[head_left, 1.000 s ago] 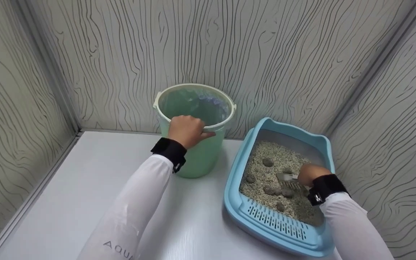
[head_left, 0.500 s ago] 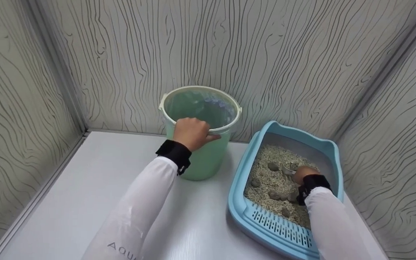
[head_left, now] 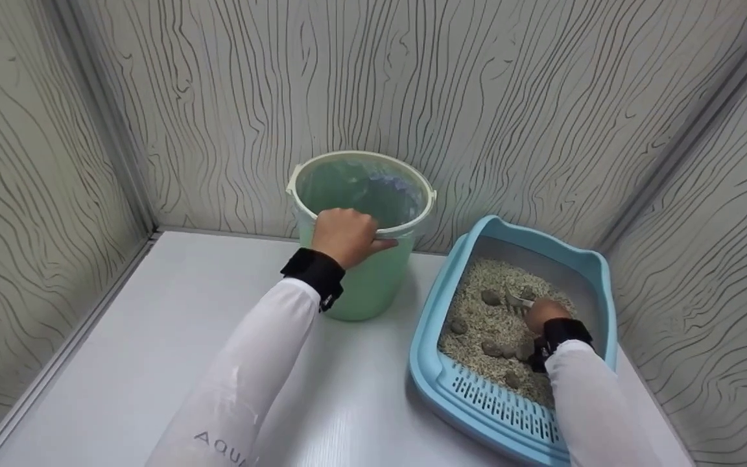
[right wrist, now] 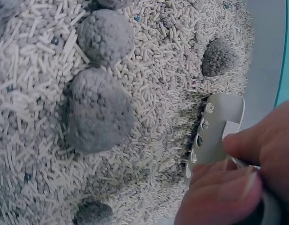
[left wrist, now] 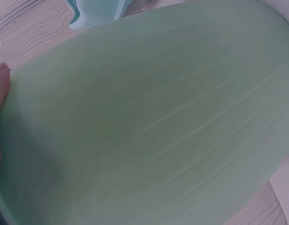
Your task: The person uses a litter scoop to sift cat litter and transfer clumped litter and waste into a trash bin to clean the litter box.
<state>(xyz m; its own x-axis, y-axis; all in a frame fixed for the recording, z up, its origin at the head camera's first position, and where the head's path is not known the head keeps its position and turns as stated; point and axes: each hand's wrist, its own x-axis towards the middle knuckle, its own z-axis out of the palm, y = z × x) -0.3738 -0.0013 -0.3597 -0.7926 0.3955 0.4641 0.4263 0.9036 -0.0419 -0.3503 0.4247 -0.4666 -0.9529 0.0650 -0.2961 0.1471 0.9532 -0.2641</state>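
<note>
In the head view my left hand [head_left: 346, 237] grips the near rim of a green bin [head_left: 373, 285], fingers over the edge and thumb outside. The bin's wall fills most of the left wrist view. My right hand [head_left: 547, 314] holds a litter scoop [right wrist: 219, 122] by its handle inside a light blue litter box [head_left: 426, 331]. The scoop's slotted edge is down in the pale pellet litter [right wrist: 158, 103]. Rounded grey clumps lie about it, with a large clump [right wrist: 100, 110] and a smaller clump [right wrist: 219, 57] in the right wrist view.
A clear liner [head_left: 373, 188] lines the bin. Both containers stand on a white tabletop [head_left: 205, 311], with the litter box right of the bin. A wood-patterned panel [head_left: 373, 78] rises behind them, and more panels close in both sides.
My right hand and the scoop have moved toward the far part of the litter, and the scoop has turned. The left hand stays on the bin rim. The head view has shifted slightly.
</note>
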